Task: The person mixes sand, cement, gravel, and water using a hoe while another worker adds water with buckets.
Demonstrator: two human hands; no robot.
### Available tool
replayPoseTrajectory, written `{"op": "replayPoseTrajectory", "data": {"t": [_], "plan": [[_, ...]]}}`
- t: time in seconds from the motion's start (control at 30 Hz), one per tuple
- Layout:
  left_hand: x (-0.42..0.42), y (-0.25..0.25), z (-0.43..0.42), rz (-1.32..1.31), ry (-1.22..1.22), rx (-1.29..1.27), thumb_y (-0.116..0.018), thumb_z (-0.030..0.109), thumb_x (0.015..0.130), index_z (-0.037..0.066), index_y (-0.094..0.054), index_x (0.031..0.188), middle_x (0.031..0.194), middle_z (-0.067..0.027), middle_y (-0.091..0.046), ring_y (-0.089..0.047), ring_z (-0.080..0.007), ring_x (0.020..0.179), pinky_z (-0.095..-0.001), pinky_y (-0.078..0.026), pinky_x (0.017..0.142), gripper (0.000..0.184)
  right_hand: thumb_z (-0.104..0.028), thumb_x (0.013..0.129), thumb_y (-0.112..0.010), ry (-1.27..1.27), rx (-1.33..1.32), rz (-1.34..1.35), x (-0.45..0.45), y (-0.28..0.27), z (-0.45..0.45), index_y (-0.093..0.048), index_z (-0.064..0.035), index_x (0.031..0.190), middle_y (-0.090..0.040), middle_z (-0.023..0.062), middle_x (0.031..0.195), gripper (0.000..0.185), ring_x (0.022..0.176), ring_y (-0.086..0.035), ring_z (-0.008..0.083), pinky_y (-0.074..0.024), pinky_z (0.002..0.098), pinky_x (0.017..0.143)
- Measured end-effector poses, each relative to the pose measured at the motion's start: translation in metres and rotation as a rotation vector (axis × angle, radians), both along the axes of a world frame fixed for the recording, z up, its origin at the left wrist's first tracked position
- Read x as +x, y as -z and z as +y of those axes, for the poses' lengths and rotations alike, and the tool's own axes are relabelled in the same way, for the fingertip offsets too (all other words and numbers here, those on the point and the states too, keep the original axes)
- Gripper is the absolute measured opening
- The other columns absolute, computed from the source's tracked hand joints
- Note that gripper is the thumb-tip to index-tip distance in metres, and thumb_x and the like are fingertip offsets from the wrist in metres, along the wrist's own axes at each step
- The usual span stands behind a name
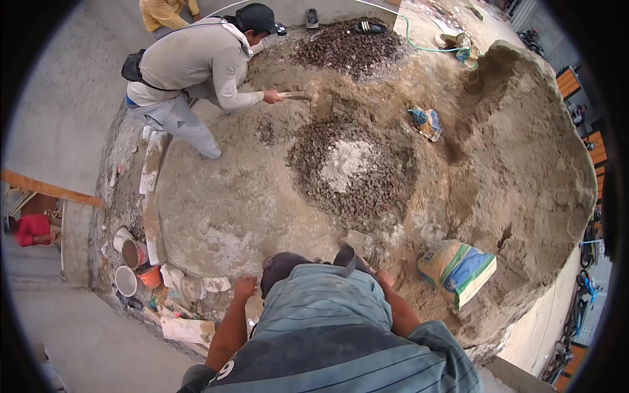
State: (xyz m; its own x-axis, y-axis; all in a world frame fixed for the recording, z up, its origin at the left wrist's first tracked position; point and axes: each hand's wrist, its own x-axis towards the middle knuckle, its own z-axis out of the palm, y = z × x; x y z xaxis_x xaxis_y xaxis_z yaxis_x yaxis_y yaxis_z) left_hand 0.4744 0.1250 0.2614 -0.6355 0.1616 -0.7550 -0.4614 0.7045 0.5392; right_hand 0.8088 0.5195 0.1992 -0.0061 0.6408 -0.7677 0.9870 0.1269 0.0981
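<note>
My left hand [246, 287] hangs by my left side, its fingers curled in with nothing showing in them. On the other side, my right hand [384, 278] is closed beside my waist. My body and the viewing angle hide what it grips, if anything. A flat grey piece, perhaps a shovel blade [357, 241], lies just in front of my feet; no link to my right hand can be made out. Farther ahead is a ring of dark gravel [308, 164] with pale powder [345, 165] heaped in its middle. An open, printed sack [458, 270] lies right of my right hand.
A co-worker [190, 72] bends at the upper left, gripping a wooden handle [295, 95]. A large sand pile [524, 177] rises on the right. Buckets [126, 280] and rubble line the left edge. A torn sack [426, 123] and another gravel heap [350, 49] lie ahead.
</note>
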Motion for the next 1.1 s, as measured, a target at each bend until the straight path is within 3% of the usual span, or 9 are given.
{"op": "replayPoseTrajectory", "data": {"t": [1.1], "plan": [[0.009,-0.008,-0.002,-0.074,-0.064,-0.003,-0.061,0.018,0.087,0.006,-0.062,0.092,0.074,-0.0071,-0.065,-0.059,-0.016,0.054,-0.031,-0.048,0.045,0.014,-0.036,0.09,-0.05,-0.001,-0.015,0.005,0.002,0.014,0.0,-0.069,-0.0139,0.116,-0.065,0.0128,0.121,0.039,0.114,-0.062,0.031,-0.0512,0.0415,0.09]]}}
